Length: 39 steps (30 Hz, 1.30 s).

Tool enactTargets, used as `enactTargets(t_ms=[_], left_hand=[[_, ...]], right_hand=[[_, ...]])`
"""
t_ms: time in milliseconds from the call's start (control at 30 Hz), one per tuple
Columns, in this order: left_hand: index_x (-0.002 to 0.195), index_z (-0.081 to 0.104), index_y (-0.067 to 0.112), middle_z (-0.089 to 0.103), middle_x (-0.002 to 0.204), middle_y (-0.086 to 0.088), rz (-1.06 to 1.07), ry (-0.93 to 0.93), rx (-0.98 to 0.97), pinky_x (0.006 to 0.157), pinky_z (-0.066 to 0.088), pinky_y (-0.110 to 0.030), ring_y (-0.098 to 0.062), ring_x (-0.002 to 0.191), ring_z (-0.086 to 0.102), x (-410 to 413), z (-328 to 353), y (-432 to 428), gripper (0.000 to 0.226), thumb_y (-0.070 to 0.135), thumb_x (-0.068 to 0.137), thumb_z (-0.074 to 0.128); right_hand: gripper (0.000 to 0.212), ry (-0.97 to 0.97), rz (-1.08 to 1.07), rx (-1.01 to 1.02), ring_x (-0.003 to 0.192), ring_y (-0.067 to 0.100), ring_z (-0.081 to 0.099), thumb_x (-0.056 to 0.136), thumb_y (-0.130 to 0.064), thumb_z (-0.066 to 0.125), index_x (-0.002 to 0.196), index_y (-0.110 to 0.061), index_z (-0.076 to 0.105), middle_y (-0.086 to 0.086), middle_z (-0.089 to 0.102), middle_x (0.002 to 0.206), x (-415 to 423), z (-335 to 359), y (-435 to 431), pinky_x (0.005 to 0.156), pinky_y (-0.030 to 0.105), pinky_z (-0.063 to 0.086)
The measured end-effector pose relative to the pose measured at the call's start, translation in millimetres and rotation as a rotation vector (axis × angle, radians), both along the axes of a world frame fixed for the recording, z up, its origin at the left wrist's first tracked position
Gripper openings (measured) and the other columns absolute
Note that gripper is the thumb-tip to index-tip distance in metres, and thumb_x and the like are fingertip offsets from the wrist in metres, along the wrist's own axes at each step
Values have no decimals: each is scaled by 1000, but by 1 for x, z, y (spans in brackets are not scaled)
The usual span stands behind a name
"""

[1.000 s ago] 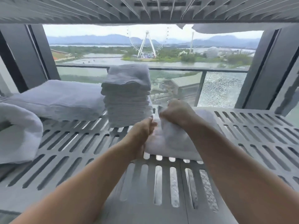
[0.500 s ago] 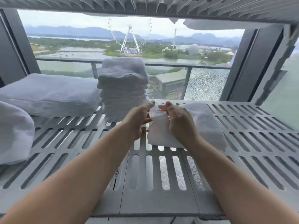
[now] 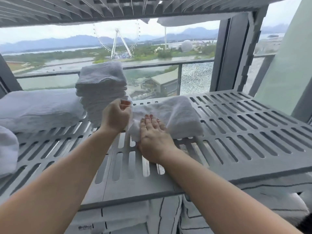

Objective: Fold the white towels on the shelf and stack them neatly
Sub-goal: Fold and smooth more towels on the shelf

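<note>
Towel [image 3: 179, 115], white and half folded, lies on a slatted grey shelf [image 3: 244, 132], partly under the right hand [image 3: 152, 134]. Nearest of all, below the shelf's front edge and well short of the fingers, hangs striped cloth [image 3: 168, 217]. Both bare forearms reach in over that edge. Far to the left of the fingers, at the frame's edge, sits a rounded white bundle [image 3: 7, 149].

The right hand lies flat, its fingers [image 3: 149, 122] straight and close together, pressing down on the towel's near left corner; they grip nothing. The towel spreads from under those fingers to their right and beyond them, with a thick fold along its near side.

Just left of the right fingers, the left hand [image 3: 115, 116] is at the towel's left edge, its fingers [image 3: 125, 103] curled in toward the palm. I cannot tell whether they pinch the cloth.

Right behind the left fingers stands a tall upright stack [image 3: 101, 85] of folded white towels. Left of it lies a broad folded cloth [image 3: 38, 108]. Beyond are a glass railing [image 3: 152, 65], water and a Ferris wheel [image 3: 116, 39].
</note>
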<state>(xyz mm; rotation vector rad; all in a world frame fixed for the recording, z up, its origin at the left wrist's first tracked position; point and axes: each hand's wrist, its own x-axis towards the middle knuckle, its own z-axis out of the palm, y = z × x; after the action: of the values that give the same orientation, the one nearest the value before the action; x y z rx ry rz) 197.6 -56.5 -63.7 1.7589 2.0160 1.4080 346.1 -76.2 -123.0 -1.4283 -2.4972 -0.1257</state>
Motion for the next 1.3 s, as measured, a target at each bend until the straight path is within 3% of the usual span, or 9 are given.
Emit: enactTargets(t_ms=[300, 433, 500, 633, 767, 867, 1000, 1167, 1300], left_hand=[[111, 68, 27, 73, 102, 8, -216, 1, 30, 88, 51, -33, -13, 96, 66, 15, 14, 13, 22, 24, 95, 54], [120, 66, 29, 72, 115, 3, -376, 242, -99, 95, 50, -35, -17, 104, 65, 18, 14, 47, 26, 27, 95, 59], [110, 71, 34, 71, 117, 2, -429, 395, -177, 93, 50, -33, -19, 103, 65, 19, 7, 61, 19, 32, 93, 63], [98, 67, 42, 67, 123, 2, -495, 530, -281, 79, 43, -29, -17, 93, 60, 30, -5, 84, 9, 43, 90, 65], [97, 54, 43, 67, 105, -3, -479, 578, -385, 69, 38, -31, -17, 80, 55, 43, -7, 109, 12, 51, 90, 59], [100, 59, 31, 61, 95, -1, -465, 501, -414, 72, 37, -32, -20, 82, 54, 44, -7, 120, 22, 48, 87, 62], [102, 69, 13, 68, 99, -7, -414, 412, -494, 70, 42, -30, -21, 81, 59, 42, -2, 126, 28, 35, 86, 66], [80, 62, 19, 60, 76, 3, -492, 153, -472, 57, 38, -26, -10, 69, 54, 38, -8, 115, 13, 26, 82, 73], [101, 53, 23, 57, 85, 5, -437, 6, -366, 68, 43, -34, -13, 77, 55, 34, -25, 91, 24, 32, 81, 63]], right_hand=[[63, 83, 41, 62, 151, 27, 18, 92, -15, 47, 153, -28, 34, 9, 27, 162, 6, 6, -7, 123, 40, 11], [47, 60, -16, 209, 134, 28, 44, 85, -19, 60, 132, -28, 58, 0, 56, 137, 22, 9, -6, 111, 40, 26], [35, 77, -127, 274, 120, 28, 52, 84, -24, 63, 118, -31, 68, -3, 62, 125, 35, 12, -4, 101, 40, 34], [20, 335, -506, 320, 94, 29, 58, 86, -10, 59, 95, -19, 75, 7, 60, 101, 63, 12, 1, 82, 37, 49], [29, 702, -646, 56, 94, 22, 63, 89, -12, 50, 95, -24, 75, 1, 70, 100, 72, 13, 13, 77, 30, 50], [31, 937, -712, -81, 88, 17, 63, 90, -24, 45, 85, -24, 75, -5, 74, 91, 71, 20, 18, 77, 33, 49], [20, 841, -836, -123, 80, 18, 61, 90, -38, 53, 86, -20, 61, -3, 66, 85, 62, 25, 24, 67, 34, 50], [16, 775, -844, 3, 94, 25, 58, 93, -25, 54, 105, -22, 43, 5, 57, 107, 44, 18, 22, 78, 38, 51], [25, 1005, -829, -8, 98, 20, 62, 89, -11, 56, 110, -24, 50, -2, 63, 111, 42, 23, 13, 82, 34, 52]])
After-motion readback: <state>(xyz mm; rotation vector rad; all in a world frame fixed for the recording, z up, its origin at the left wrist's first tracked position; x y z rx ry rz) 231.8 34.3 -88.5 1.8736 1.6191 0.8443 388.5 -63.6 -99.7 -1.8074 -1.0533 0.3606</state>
